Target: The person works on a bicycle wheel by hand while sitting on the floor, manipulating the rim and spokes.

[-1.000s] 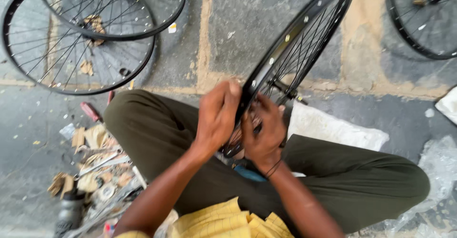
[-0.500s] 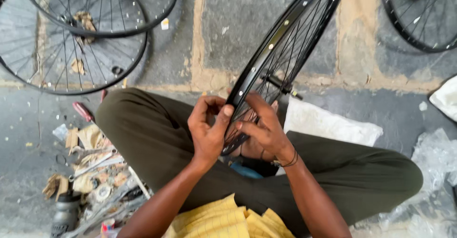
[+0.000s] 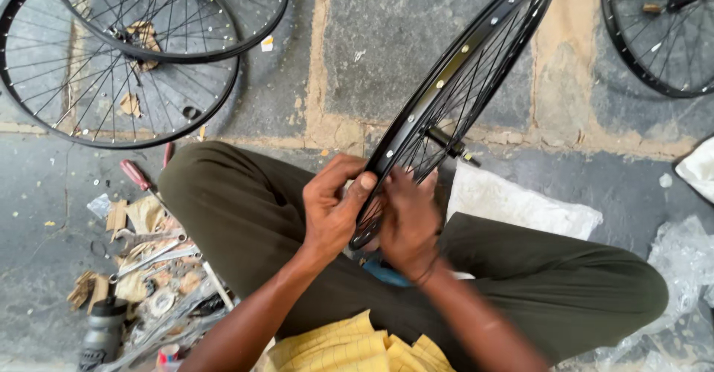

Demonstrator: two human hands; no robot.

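Black bicycle wheel (image 3: 461, 97) stands tilted, its lower rim clasped by both hands, left hand (image 3: 335, 208) and right hand (image 3: 407, 219).

The upright black wheel rim (image 3: 461, 82) stands edge-on between the left hand (image 3: 331, 208) and right hand (image 3: 407, 219), its spokes barring any pass through. Bare stone floor (image 3: 387, 52) lies open beyond the knees. Two flat wheels (image 3: 126, 52) crowd the far left; scattered tools (image 3: 141, 260) and a bottle (image 3: 100, 335) block the near left
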